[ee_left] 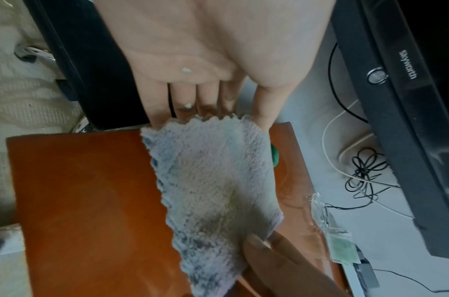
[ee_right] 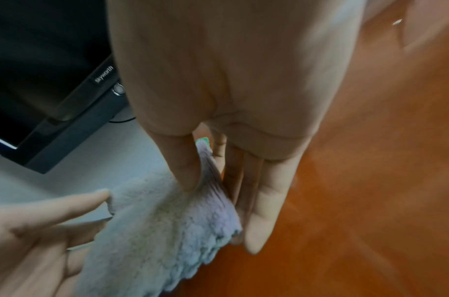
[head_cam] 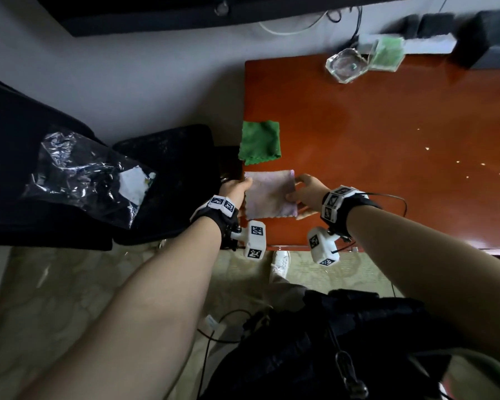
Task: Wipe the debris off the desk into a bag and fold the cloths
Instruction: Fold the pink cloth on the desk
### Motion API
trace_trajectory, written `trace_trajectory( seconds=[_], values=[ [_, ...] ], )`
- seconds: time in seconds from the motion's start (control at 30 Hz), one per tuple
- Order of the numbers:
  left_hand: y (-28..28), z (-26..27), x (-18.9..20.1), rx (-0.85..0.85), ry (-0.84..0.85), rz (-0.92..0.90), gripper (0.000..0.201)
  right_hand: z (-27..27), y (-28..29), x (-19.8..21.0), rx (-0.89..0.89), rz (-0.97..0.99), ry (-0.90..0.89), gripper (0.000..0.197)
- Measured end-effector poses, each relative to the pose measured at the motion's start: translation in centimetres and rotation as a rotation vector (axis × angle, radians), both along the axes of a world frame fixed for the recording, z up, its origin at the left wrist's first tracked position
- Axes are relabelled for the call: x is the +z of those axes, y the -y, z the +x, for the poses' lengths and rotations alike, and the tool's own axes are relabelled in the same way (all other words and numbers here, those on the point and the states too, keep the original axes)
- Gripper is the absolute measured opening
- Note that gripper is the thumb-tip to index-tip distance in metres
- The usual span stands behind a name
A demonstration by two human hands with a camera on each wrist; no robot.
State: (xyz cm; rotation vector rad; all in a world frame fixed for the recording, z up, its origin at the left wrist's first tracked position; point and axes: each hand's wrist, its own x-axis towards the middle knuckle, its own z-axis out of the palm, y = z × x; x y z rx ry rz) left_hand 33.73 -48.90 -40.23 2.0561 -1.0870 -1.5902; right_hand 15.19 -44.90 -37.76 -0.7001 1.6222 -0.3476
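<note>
A pale lilac cloth (head_cam: 269, 194), folded to a square, lies at the near left corner of the red-brown desk (head_cam: 387, 116). My left hand (head_cam: 246, 184) holds its left edge, thumb on top, with the fingertips hidden under the fabric (ee_left: 213, 180). My right hand (head_cam: 296, 192) pinches the right edge, the thumb pressing into the pile (ee_right: 162, 231) and the fingers running beside and under it. A folded green cloth (head_cam: 259, 145) lies just beyond on the desk's left edge. A clear plastic bag (head_cam: 84, 174) holding white scraps rests on a black chair to the left.
A few white specks (head_cam: 427, 148) dot the desk to the right. A glass ashtray (head_cam: 345, 64) and a green packet (head_cam: 386, 53) sit at the far edge. Black boxes (head_cam: 491, 33), cables and a dark monitor (ee_left: 396, 100) stand behind the desk. A white shoe (head_cam: 280, 261) is below.
</note>
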Motion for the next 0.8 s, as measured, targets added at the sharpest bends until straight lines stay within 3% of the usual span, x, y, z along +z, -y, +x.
trace_trajectory(
  seconds=[0.13, 0.4, 0.57, 0.8],
  values=[
    [1.8, -0.3, -0.5, 0.023, 0.033, 0.066, 0.052, 0.4, 2.0, -1.2, 0.010, 0.036, -0.006, 0.054],
    [3.3, -0.7, -2.0, 0.069, 0.131, 0.107, 0.059, 0.9, 4.3, -2.9, 0.020, 0.102, -0.014, 0.047],
    [3.4, -1.1, -2.1, 0.038, 0.189, 0.067, 0.058, 0.8, 4.8, -3.2, 0.025, 0.074, -0.196, 0.025],
    [3.4, -1.2, -1.8, 0.056, 0.259, 0.097, 0.057, 0.5, 5.0, -3.6, 0.009, 0.083, -0.168, 0.018]
  ],
)
